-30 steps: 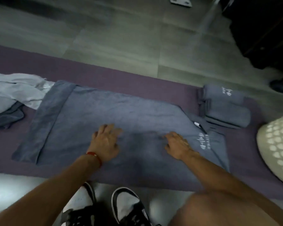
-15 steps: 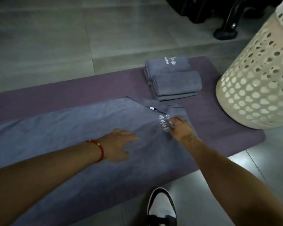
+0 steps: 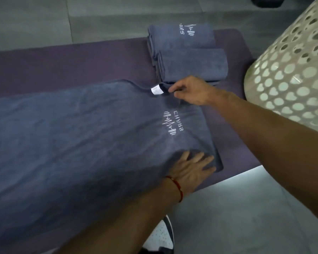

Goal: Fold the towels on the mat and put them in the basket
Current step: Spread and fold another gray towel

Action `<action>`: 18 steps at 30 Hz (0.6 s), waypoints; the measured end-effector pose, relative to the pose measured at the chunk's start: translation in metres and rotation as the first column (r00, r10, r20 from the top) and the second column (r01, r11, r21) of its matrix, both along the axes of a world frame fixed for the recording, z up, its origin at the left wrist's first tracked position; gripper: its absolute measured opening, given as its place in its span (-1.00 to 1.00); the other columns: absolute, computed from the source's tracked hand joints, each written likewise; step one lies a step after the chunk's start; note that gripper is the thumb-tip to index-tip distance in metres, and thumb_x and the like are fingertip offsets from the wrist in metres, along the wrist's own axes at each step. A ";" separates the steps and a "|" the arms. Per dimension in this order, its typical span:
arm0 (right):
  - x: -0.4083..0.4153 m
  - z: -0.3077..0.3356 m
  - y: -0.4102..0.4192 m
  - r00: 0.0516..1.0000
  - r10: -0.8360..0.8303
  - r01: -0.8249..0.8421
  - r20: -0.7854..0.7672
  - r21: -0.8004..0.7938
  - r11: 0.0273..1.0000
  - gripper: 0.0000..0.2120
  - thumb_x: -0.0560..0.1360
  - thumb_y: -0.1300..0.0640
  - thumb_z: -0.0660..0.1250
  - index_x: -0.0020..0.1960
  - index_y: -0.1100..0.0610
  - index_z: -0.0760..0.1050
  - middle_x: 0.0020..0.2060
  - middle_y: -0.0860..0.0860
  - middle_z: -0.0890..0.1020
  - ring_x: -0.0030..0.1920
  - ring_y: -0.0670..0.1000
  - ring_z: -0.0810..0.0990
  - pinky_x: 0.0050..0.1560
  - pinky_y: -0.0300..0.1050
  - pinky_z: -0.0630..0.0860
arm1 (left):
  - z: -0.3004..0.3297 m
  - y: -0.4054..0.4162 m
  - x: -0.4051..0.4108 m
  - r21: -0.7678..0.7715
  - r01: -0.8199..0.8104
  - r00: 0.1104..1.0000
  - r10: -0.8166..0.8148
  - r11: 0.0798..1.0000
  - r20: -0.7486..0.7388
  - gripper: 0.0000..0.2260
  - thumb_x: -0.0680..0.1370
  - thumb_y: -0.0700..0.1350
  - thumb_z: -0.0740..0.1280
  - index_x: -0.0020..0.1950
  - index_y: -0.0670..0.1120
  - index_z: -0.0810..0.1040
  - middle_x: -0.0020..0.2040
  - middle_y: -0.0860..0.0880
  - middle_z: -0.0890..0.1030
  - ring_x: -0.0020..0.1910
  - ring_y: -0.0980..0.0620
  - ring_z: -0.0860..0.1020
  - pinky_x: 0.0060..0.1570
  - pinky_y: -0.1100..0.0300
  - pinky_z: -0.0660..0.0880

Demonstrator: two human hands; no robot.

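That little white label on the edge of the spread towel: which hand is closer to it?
Right. The right hand pinches the towel's far corner just beside the white label. The left hand lies flat on the spread towel at its near corner, well away.

The big grey towel (image 3: 81, 143) is soft, fuzzy cloth with white stitched letters. The two folded towels (image 3: 187, 54) are the same matt cloth. The purple mat (image 3: 81, 59) looks dull and a bit rough. The cream basket (image 3: 290, 70) looks like smooth plastic, full of holes. The grey floor (image 3: 228, 217) is smooth tile with a soft shine.
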State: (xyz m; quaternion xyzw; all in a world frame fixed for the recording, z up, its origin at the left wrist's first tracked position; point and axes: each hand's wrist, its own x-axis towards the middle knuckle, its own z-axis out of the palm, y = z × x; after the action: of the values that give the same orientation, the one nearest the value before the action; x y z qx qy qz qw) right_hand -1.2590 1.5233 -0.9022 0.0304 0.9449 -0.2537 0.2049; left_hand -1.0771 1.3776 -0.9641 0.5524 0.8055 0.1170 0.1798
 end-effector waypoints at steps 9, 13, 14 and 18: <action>0.003 -0.009 -0.009 0.972 -0.148 0.187 0.185 -0.214 0.959 -0.75 0.61 0.26 0.28 0.24 0.14 0.61 -0.05 0.03 0.62 0.01 -0.07 0.59 0.06 -0.04 0.62 | -0.008 0.063 -0.001 -0.065 0.167 0.970 -0.176 0.984 -0.166 -0.79 0.59 -0.15 0.20 0.14 0.02 0.57 0.10 0.06 0.56 0.22 -0.04 0.44 0.20 -0.07 0.37; 0.005 -0.005 -0.010 0.986 -0.160 0.167 0.050 -0.209 0.963 -0.82 0.55 0.30 0.34 0.10 0.18 0.66 -0.21 0.00 0.64 -0.21 -0.12 0.57 -0.08 -0.31 0.54 | 0.003 0.014 -0.001 0.193 -0.024 0.983 0.058 0.981 -0.173 -0.87 0.51 -0.12 0.26 -0.17 -0.01 0.59 0.03 -0.01 0.51 0.06 -0.07 0.45 0.00 0.03 0.39; 0.005 -0.002 -0.013 0.985 -0.171 0.168 0.001 -0.215 0.962 -0.86 0.52 0.28 0.39 0.03 0.15 0.68 -0.20 0.01 0.67 -0.23 -0.16 0.57 -0.07 -0.34 0.53 | 0.008 -0.007 -0.002 0.227 -0.084 0.981 0.120 0.970 -0.151 -0.87 0.50 -0.11 0.25 -0.18 0.00 0.58 0.01 -0.03 0.49 0.02 -0.08 0.46 -0.05 0.03 0.39; 0.015 0.018 -0.040 0.959 -0.241 0.195 -0.150 -0.268 0.943 -0.81 0.45 0.24 0.47 -0.17 -0.05 0.62 -0.23 -0.04 0.68 -0.31 -0.26 0.55 -0.08 -0.30 0.53 | 0.045 -0.107 -0.012 0.079 -0.313 0.950 0.311 0.946 0.038 -0.83 0.48 -0.08 0.21 -0.07 0.05 0.59 -0.09 -0.01 0.60 -0.14 -0.08 0.61 -0.22 0.13 0.47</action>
State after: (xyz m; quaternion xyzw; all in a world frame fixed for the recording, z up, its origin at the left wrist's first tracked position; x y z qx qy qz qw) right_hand -1.2440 1.4829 -0.8839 0.0856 0.9106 -0.3939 0.0911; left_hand -1.0895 1.2707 -0.9195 0.4234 0.8748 0.1848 0.1457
